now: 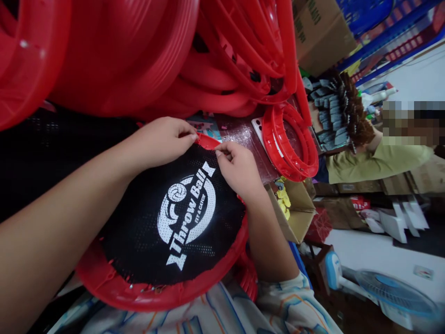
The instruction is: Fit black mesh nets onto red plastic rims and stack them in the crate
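Note:
A black mesh disc (139, 222) printed "Throw Ball" lies inside a round red plastic frame (153, 299), which rests against the person's lap. My left hand (167, 141) pinches at the far edge of the mesh, with thumb and fingers pressed together by the red rim. Just to its right, my right hand (234, 164) has its fingertips closed on the same far edge of the mesh. Small red tabs and bits of mesh edge show along the near rim. What lies between the fingertips of each hand is mostly covered.
Large red rings (153, 51) are piled beyond the hands. Smaller red rings (290, 141) sit on the table at the right. An open carton (295, 218) holds yellow pieces. A person in a yellow-green sleeve (375, 162) is at the right, above a blue fan (389, 292).

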`<state>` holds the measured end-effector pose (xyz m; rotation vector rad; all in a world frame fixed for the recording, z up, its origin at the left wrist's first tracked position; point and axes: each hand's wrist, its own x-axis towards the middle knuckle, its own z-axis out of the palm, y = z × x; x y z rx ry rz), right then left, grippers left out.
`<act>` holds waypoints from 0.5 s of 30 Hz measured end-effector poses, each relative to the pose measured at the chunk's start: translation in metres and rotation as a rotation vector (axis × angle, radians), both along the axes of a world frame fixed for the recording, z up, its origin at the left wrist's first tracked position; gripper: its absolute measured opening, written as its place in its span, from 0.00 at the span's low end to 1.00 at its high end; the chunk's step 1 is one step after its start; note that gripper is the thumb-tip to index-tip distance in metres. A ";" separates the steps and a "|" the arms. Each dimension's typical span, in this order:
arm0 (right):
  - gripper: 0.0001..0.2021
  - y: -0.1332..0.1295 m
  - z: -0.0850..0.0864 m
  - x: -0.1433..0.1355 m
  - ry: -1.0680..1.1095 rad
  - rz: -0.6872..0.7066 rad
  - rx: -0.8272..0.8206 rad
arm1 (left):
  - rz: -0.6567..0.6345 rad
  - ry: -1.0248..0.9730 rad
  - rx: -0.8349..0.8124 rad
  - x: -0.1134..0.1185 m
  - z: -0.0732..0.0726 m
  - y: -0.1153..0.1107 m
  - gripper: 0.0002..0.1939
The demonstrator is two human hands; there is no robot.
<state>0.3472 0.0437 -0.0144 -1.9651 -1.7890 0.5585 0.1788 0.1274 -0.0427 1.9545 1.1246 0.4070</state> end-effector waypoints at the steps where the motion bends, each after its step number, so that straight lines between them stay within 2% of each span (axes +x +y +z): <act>1: 0.06 0.000 -0.001 0.000 0.004 0.000 -0.001 | 0.006 -0.009 -0.023 -0.002 0.000 0.001 0.17; 7: 0.06 0.001 -0.004 0.002 0.016 -0.012 0.002 | 0.021 0.012 -0.004 -0.006 0.000 0.004 0.09; 15: 0.07 0.001 -0.002 -0.010 -0.125 0.006 0.006 | 0.019 0.023 0.050 -0.007 -0.003 0.005 0.09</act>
